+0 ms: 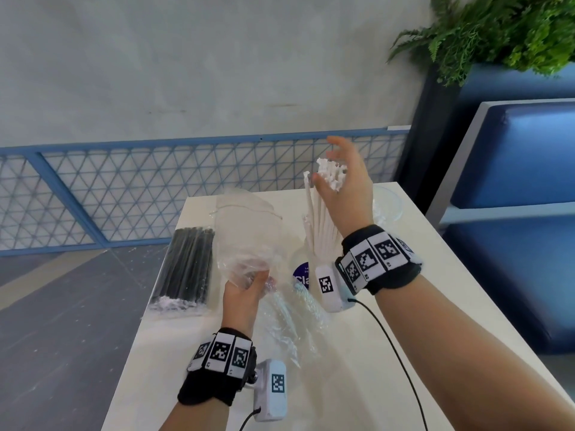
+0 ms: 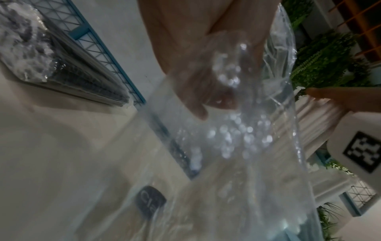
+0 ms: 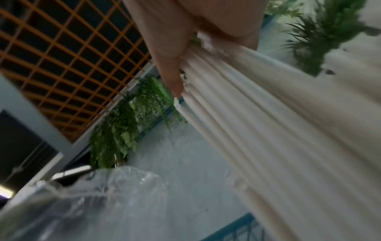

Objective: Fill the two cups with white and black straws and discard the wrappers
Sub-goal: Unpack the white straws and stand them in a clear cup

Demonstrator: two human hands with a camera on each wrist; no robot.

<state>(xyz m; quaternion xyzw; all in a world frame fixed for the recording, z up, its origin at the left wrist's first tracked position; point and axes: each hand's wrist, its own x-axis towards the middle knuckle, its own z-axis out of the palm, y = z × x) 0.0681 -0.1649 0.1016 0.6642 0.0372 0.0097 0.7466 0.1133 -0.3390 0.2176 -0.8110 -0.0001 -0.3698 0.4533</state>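
My left hand [image 1: 249, 286] grips the crumpled end of a clear plastic wrapper [image 1: 245, 234], which it holds up over the white table [image 1: 404, 321]. The left wrist view shows its fingers [image 2: 206, 91] curled round the wrapper [image 2: 237, 135]. My right hand [image 1: 328, 169] holds the top of a bundle of white straws [image 1: 320, 219], the thumb [image 3: 171, 65] pressed against the straws [image 3: 268, 130]. The bundle's lower ends stand in a clear cup with a purple label [image 1: 301, 275]. A sealed pack of black straws [image 1: 186, 269] lies flat at the table's left side.
A second clear cup [image 1: 387, 203] stands at the back of the table, partly hidden by my right hand. More clear plastic [image 1: 289, 321] lies on the table in front of the labelled cup. A blue mesh railing [image 1: 124, 188] runs behind, and a blue bench [image 1: 513, 181] is at the right.
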